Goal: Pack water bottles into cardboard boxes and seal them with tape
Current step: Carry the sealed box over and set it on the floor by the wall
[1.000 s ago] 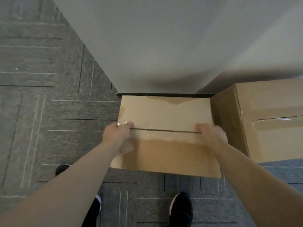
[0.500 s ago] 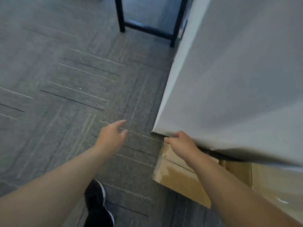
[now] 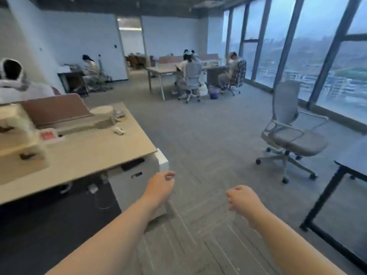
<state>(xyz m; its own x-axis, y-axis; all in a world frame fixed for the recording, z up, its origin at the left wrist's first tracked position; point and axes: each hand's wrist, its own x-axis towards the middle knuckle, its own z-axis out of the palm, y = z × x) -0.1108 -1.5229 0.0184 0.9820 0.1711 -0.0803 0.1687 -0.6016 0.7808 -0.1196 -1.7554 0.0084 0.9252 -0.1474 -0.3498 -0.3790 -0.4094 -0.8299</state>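
Observation:
No cardboard box, bottle or tape shows in the head view now. My left hand (image 3: 161, 187) hangs in the air in front of me with its fingers loosely curled and nothing in it, just right of a white drawer cabinet (image 3: 137, 183). My right hand (image 3: 243, 200) floats over the carpet at about the same height, fingers curled in, also holding nothing.
A wooden desk (image 3: 93, 153) with devices stands to my left. A grey office chair (image 3: 290, 132) is on the right, a black-framed table (image 3: 341, 175) at the far right edge. Several people sit at desks (image 3: 164, 70) far back. Grey carpet lies ahead.
Both hands let go of the taped cardboard box on the floor. My view swung up from the floor to the open office; the boxes are out of sight.

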